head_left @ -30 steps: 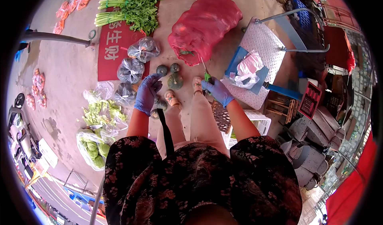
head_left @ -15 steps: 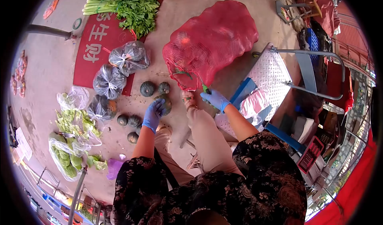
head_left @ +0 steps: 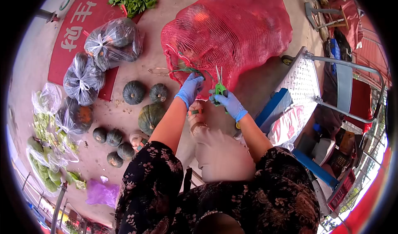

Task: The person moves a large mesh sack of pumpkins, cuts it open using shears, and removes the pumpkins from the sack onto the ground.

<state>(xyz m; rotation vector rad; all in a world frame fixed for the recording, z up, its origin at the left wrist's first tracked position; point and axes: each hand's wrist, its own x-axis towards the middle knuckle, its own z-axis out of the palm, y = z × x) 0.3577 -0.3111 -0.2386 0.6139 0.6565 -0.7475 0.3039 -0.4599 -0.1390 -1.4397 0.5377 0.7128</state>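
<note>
I see tied plastic bags of squash [head_left: 114, 41] overlapping the right and near edges of the red mat [head_left: 60, 64]. Kabocha squashes [head_left: 134, 92] sit loose on the concrete floor [head_left: 143, 70]. Left hand [head_left: 190, 89]: at the mouth of the red mesh sack [head_left: 248, 30] lying on the floor, fingers curled; can't tell if gripping. Right hand [head_left: 232, 105] clasps green-handled scissors [head_left: 220, 91], blades slightly apart. Platform cart [head_left: 304, 76] right of that.

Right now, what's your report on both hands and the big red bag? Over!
Right hand holding green-handled scissors. Left hand at mouth of red mesh sack, by green string. Dark green pumpkins off to the left, apart from both hands.
</note>
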